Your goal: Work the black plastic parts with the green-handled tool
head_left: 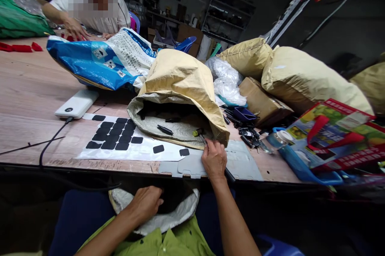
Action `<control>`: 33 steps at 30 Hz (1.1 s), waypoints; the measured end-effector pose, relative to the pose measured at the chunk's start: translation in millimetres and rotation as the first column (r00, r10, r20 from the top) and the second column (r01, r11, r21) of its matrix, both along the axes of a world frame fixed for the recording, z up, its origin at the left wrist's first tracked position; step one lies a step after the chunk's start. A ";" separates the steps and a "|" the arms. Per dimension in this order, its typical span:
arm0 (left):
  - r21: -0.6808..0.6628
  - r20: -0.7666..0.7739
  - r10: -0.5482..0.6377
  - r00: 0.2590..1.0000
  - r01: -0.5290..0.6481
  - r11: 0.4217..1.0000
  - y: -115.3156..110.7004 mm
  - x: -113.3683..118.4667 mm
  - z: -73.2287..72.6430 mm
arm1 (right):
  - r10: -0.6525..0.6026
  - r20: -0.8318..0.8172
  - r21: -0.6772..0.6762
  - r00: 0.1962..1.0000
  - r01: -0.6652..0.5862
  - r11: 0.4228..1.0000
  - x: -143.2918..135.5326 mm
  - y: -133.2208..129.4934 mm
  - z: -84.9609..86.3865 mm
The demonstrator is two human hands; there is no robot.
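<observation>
My right hand (214, 159) is closed round a thin metal tool with a dark handle, its tip at the mouth of a tan paper sack (183, 73). Inside the sack's opening lie a few black parts (165, 129), and a yellow-green piece (197, 132) is by the tool's tip. Below the table edge, my left hand (148, 204) is closed over an open bag (168, 220) on my lap; whatever its fingers hold is hidden. Black rounded stickers (112, 133) lie on a white sheet (144, 155) left of the sack.
A white power bank (76, 104) with a cable and a blue-white sack (99, 61) lie left. Small black parts (248, 133), a clear jar (276, 140), a blue tray (319, 177) and a red gift bag (337, 135) are right. Another person's hand (73, 27) works across the table.
</observation>
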State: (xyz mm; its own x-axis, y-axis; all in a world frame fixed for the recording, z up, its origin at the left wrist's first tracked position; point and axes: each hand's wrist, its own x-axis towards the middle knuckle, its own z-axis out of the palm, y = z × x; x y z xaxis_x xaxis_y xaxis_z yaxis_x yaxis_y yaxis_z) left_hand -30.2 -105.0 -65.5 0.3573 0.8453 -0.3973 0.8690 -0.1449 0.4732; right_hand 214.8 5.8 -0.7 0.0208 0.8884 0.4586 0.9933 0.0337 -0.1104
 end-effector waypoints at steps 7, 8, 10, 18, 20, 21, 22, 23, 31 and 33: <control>0.303 0.399 -0.150 0.904 0.025 0.953 37.5 20.2 81.0 | 0.003 0.007 0.012 1.000 -0.003 1.000 -0.5 0.1 -1.6; 0.369 0.422 -0.110 0.900 -0.060 0.927 53.7 19.7 90.1 | 0.004 0.005 0.012 1.000 -0.004 1.000 -0.5 0.1 -1.4; 0.494 0.422 -0.007 0.907 -0.224 0.840 90.5 13.9 100.4 | 0.005 0.002 0.010 1.000 -0.005 1.000 -0.4 0.1 -1.0; 0.600 0.069 0.262 0.963 -0.250 0.760 173.9 -19.3 82.0 | -0.009 -0.012 -0.004 1.000 0.009 1.000 -0.7 -1.3 -0.3; 0.609 0.089 0.262 0.961 -0.261 0.749 170.4 -18.5 81.1 | -0.007 -0.020 -0.004 1.000 0.007 1.000 -0.8 -1.1 -0.3; 0.616 0.126 0.258 0.958 -0.279 0.736 166.0 -16.4 82.1 | -0.005 -0.022 -0.004 1.000 0.005 1.000 -0.8 -1.0 -0.4; 0.617 0.174 0.237 0.956 -0.293 0.730 160.4 -13.2 83.8 | -0.005 -0.025 -0.004 1.000 0.005 1.000 -0.6 -0.8 -0.4; 0.610 0.223 0.196 0.955 -0.294 0.736 153.7 -9.2 85.4 | -0.006 -0.028 -0.006 1.000 0.006 1.000 -0.4 -0.6 -0.5; 0.478 0.332 -0.030 0.943 -0.141 0.867 109.0 19.2 70.3 | -0.047 -0.037 -0.037 0.998 0.046 0.998 -0.3 0.6 -2.1; 0.487 0.352 -0.037 0.935 -0.149 0.861 108.5 19.4 65.1 | -0.060 -0.036 -0.053 0.998 0.058 0.997 -0.5 1.9 -1.6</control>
State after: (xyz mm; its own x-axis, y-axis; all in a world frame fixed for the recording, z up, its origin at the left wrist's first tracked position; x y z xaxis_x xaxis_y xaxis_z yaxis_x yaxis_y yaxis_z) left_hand -10.8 3.5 -0.4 0.3353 0.9161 0.2197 0.6825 -0.3970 0.6137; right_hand 214.3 7.7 -2.4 0.0897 0.9076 0.4101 0.9886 -0.0312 -0.1473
